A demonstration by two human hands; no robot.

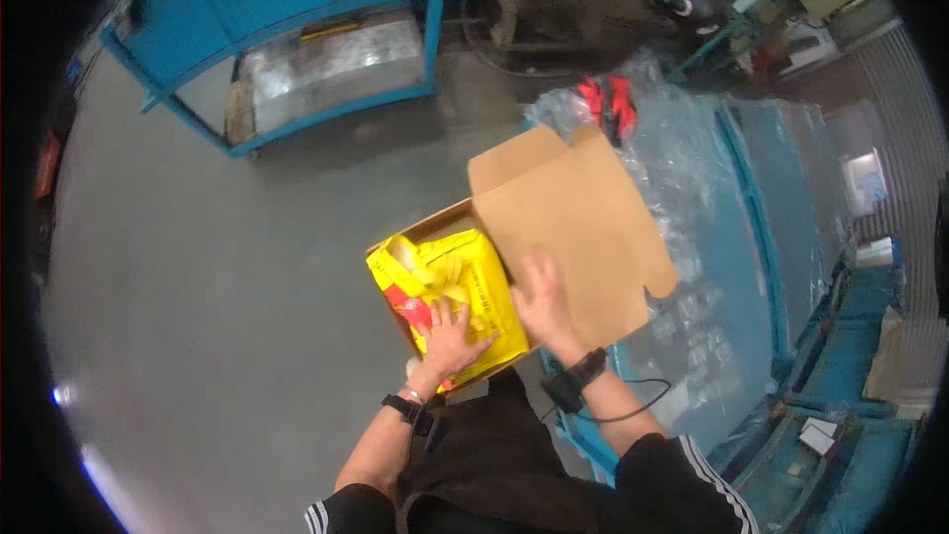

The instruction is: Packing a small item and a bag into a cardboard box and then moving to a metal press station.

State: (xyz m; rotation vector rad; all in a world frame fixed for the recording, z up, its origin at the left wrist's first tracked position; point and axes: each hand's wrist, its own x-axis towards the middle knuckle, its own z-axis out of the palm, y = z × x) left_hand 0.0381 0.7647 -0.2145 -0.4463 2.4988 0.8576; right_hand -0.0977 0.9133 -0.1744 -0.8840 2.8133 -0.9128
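Observation:
A yellow bag (484,282) with red patches and yellow strap handles lies inside an open cardboard box (435,222). My left hand (450,338) rests on top of the bag with its fingers spread. The box's large brown lid (583,227) is folded back to the right. Against the lid's near edge, beside the bag, is my right hand (542,299), slightly blurred, with its fingers stretched out and nothing seen in it. Both wrists wear black straps, and a thin cable hangs from the right one.
Clear plastic film (682,237) covers a blue-framed surface to the right, with red and black gloves (608,107) on it. A blue metal cart (297,0) stands at the far left on the grey floor (227,267). Blue racks (850,386) line the right side.

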